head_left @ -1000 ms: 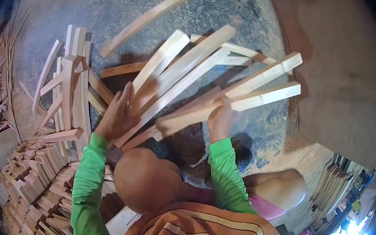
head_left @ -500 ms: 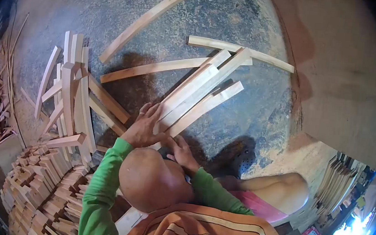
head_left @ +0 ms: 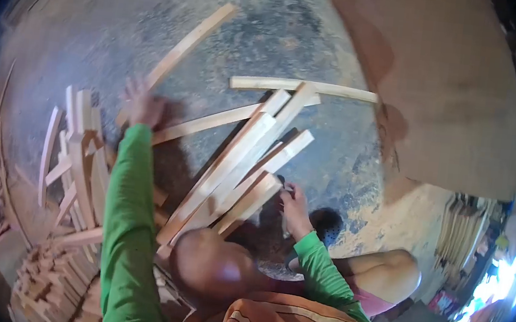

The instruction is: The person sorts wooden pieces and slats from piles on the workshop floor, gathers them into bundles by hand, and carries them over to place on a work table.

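Note:
My left hand (head_left: 143, 102) is stretched out, blurred, with fingers spread over the lower part of a lone curved wooden piece (head_left: 191, 44). Whether it touches the wood cannot be told. My right hand (head_left: 295, 210) is closed around a small dark object (head_left: 284, 189), too small to name, just right of the bundle's lower pieces. Between my hands, several pale curved pieces (head_left: 232, 164) lie side by side, pointing up and right from near my knee. Another curved piece (head_left: 212, 120) runs under their upper ends, and one more (head_left: 306, 89) lies crosswise beyond them.
A leaning cluster of curved pieces (head_left: 82, 161) stands at the left, above a large stack of wood (head_left: 54, 278). A brown sheet (head_left: 454, 93) covers the right side. Thin slats (head_left: 461, 232) stand at the lower right. My bent knee (head_left: 209, 263) is in front.
My left hand has left the bundle and reached up and left to the lone piece. My right hand has moved right, off the bundle, and now holds something small. The view has shifted.

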